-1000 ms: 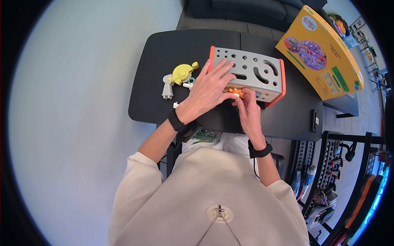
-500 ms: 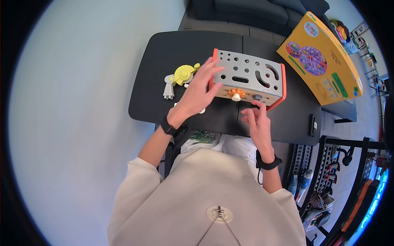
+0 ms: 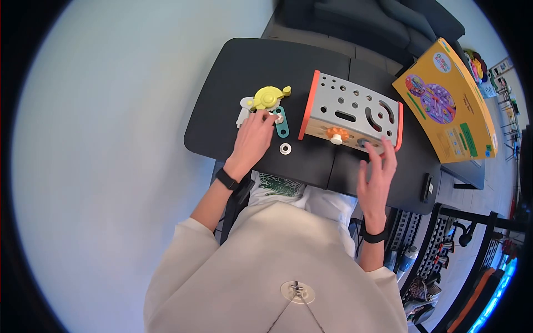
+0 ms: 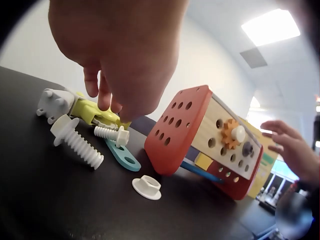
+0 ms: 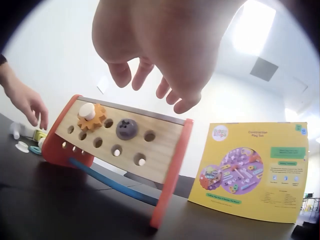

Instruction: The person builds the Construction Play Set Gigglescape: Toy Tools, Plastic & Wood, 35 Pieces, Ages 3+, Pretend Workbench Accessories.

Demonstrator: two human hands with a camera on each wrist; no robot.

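My left hand [image 3: 254, 139] reaches over loose toy pieces, its fingers hanging down beside a short white screw [image 4: 107, 133] and holding nothing that shows. That screw lies at a teal strip with holes [image 4: 120, 156]. Around them are a longer white screw [image 4: 82, 147], a white nut [image 4: 142, 190], a yellow rounded piece [image 3: 268, 97] and a pale grey piece [image 4: 52, 104]. With fingers loosely bent, my right hand [image 3: 377, 180] hovers empty before the toy workbench [image 3: 327, 99]. On its wooden side sit an orange gear [image 5: 100, 117] with a white screw head [image 5: 86, 111] and a grey screw head [image 5: 127, 131].
A yellow product box [image 3: 458, 111] stands to the right of the workbench. A small black object [image 3: 427, 187] lies near the right edge of the black table [image 3: 239, 66]. Behind the table is a dark sofa [image 3: 355, 25].
My left hand has left the workbench and moved left to the loose pieces. My right hand let go at the orange gear and drew back right; the gear and white screw stay on the side panel.
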